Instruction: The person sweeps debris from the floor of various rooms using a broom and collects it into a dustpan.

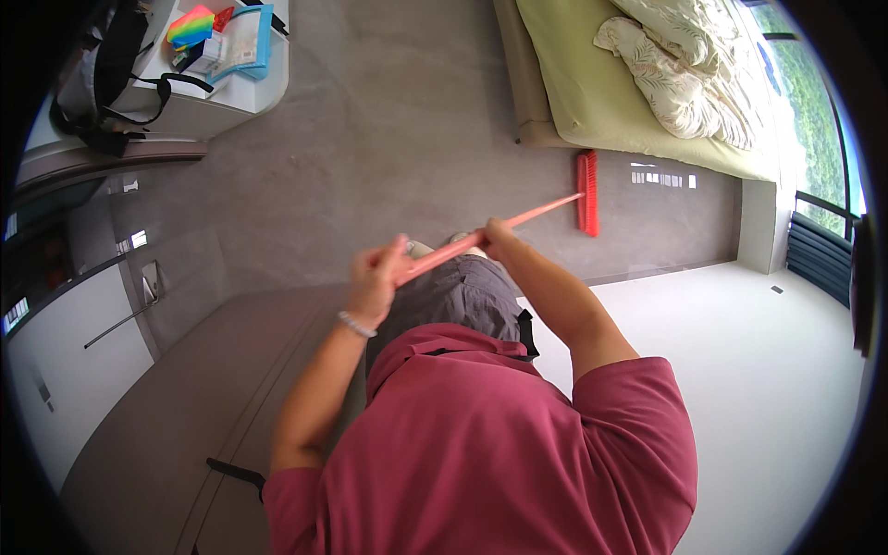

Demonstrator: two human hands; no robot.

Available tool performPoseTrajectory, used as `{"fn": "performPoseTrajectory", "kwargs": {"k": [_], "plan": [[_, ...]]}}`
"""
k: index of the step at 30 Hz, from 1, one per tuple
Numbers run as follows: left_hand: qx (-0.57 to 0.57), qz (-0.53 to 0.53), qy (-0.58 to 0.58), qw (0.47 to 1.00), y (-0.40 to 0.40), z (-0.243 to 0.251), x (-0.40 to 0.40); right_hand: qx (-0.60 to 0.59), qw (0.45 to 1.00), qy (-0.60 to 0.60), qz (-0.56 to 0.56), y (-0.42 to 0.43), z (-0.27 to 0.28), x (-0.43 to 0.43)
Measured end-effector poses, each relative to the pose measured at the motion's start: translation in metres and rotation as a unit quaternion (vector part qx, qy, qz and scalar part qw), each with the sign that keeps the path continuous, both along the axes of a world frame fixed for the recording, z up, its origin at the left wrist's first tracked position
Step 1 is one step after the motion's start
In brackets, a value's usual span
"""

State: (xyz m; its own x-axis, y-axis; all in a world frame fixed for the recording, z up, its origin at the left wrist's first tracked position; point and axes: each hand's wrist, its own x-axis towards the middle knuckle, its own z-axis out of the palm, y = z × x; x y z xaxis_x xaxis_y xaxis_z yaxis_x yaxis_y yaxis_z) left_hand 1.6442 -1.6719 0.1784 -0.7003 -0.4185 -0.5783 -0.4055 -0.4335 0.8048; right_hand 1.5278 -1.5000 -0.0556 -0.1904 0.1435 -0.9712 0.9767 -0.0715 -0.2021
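A red push broom (587,194) slants across in front of my body, its bristled head on the grey floor just off the foot of the bed. My left hand (380,276) is at the upper end of the pinkish-red broom handle (444,255), slightly blurred, with a beaded bracelet (357,325) at the wrist. Further down the shaft, my right hand (494,238) is wrapped around the handle. Parts of my shoes show beneath the handle, below my grey trousers (451,295).
A bed (565,90) with a green sheet and a crumpled patterned quilt (680,83) stands at upper right, near a window (818,118). A white cabinet (260,90) at upper left holds packages and a black-strapped bag (114,76). At lower left, a long-handled dustpan (150,281) stands by a white door (76,347).
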Motion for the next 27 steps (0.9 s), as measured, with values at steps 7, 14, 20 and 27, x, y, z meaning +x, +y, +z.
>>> {"fn": "performPoseTrajectory", "kwargs": {"k": [7, 14, 20, 27], "plan": [[-0.207, 0.229, 0.105, 0.945, -0.104, 0.208, 0.064, -0.372, 0.903, -0.12, 0.179, -0.184, 0.198, 0.086], [-0.351, 0.262, 0.238, 0.867, -0.106, 0.284, 0.121, -0.413, 0.901, -0.087, 0.097, -0.2, 0.254, 0.106], [-0.168, 0.429, 0.18, 0.869, -0.149, 0.186, 0.106, -0.226, 0.953, -0.092, 0.181, -0.174, 0.19, 0.091], [-0.341, 0.262, 0.154, 0.89, -0.164, 0.147, 0.101, -0.168, 0.976, -0.075, 0.118, -0.223, 0.106, 0.099]]}}
